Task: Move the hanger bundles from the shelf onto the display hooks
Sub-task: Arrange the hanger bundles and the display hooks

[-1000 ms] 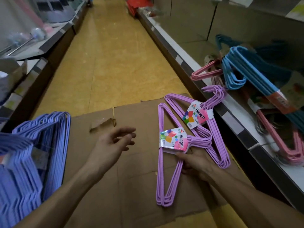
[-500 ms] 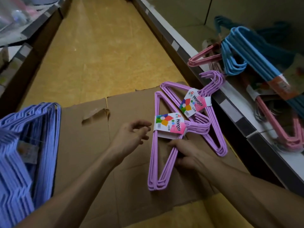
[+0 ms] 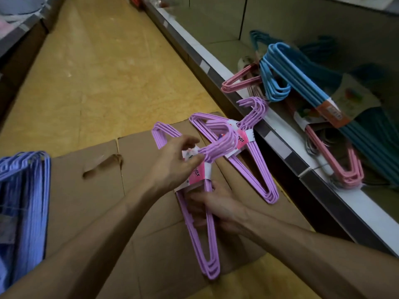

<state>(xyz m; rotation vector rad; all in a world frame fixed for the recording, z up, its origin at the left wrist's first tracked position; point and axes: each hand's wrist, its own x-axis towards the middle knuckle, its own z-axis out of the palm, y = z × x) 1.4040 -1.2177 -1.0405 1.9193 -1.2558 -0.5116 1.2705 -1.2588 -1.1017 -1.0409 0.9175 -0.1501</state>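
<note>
A purple hanger bundle (image 3: 205, 240) with a pink and white label is lifted off the flattened cardboard (image 3: 86, 197). My left hand (image 3: 174, 162) pinches it at the label, just below its hooks. My right hand (image 3: 216, 203) grips its lower bars from underneath. A second purple bundle (image 3: 257, 175) lies on the cardboard to the right, its hooks leaning on the shelf edge (image 3: 278, 139). On the shelf lie blue bundles (image 3: 302, 78) and pink bundles (image 3: 336, 158). No display hooks are in view.
A stack of lilac-blue hangers (image 3: 23, 201) fills the lower left. The yellow aisle floor (image 3: 103, 72) runs ahead between the right shelf and a dark shelf unit (image 3: 19, 39) on the left. Darker teal hangers (image 3: 375, 130) lie deeper on the right shelf.
My left hand moved right and took hold of the near purple bundle at its label. Both hands raised and tilted the bundle, hooks up. The view has shifted downward.
</note>
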